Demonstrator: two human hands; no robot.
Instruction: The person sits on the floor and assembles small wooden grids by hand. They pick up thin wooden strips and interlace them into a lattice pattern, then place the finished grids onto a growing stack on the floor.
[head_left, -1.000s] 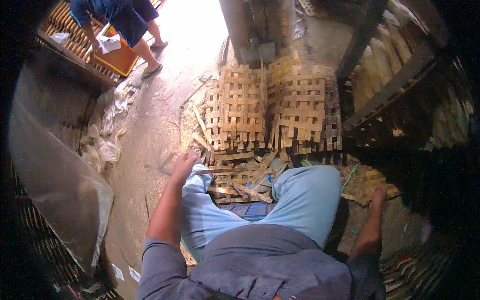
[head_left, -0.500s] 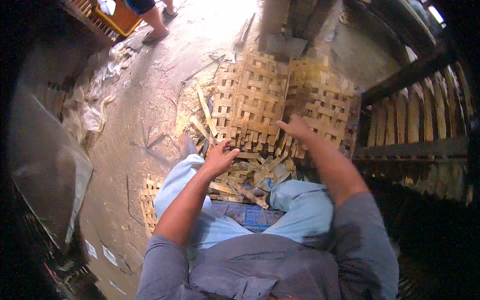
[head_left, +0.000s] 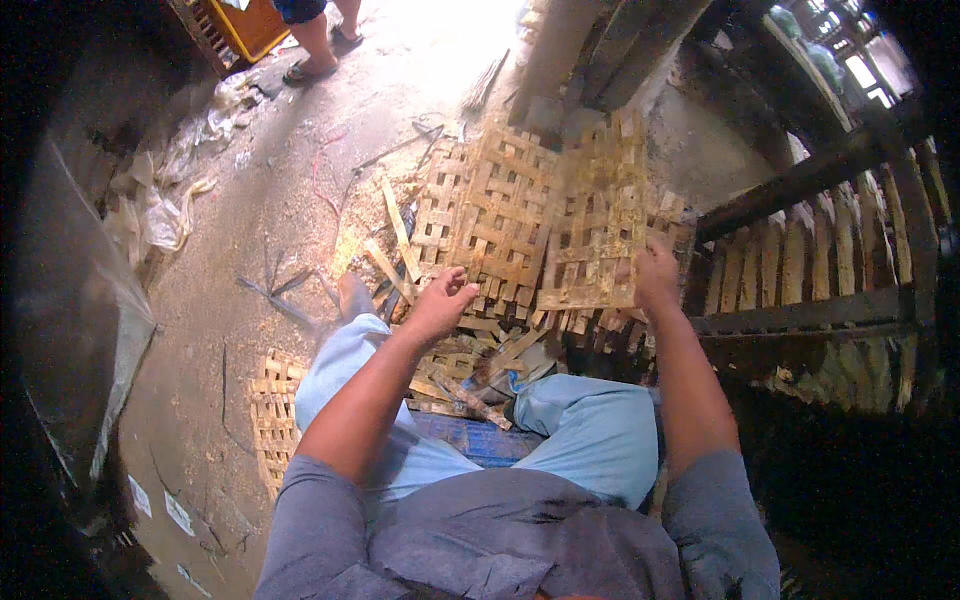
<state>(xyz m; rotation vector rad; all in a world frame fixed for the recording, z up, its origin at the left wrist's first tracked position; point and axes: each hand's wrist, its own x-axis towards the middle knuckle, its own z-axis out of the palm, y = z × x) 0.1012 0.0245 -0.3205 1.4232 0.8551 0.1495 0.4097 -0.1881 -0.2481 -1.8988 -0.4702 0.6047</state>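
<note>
My right hand (head_left: 656, 277) is closed on the lower right edge of a woven bamboo panel (head_left: 597, 225), tilted up in front of the stack on the right. My left hand (head_left: 442, 303) has loosely bent fingers and a gap beside the thumb, with nothing seen in it. It hovers by the lower edge of another woven panel (head_left: 500, 215), which leans to the left of the held one. Whether the left fingertips touch that panel is hard to tell. Loose bamboo strips (head_left: 515, 350) lie in a heap between my knees, below both hands.
A blue plastic crate (head_left: 475, 440) is between my thighs. Another woven piece (head_left: 274, 405) lies by my left leg. Wooden posts (head_left: 560, 65) stand ahead, a slatted frame (head_left: 800, 260) on the right. A person's legs (head_left: 318, 45) show at the far left, near an orange crate (head_left: 250, 30).
My right hand has moved right and now grips a woven panel, which has come up and forward from the right stack. My left hand stays near the left panel. The view has shifted slightly.
</note>
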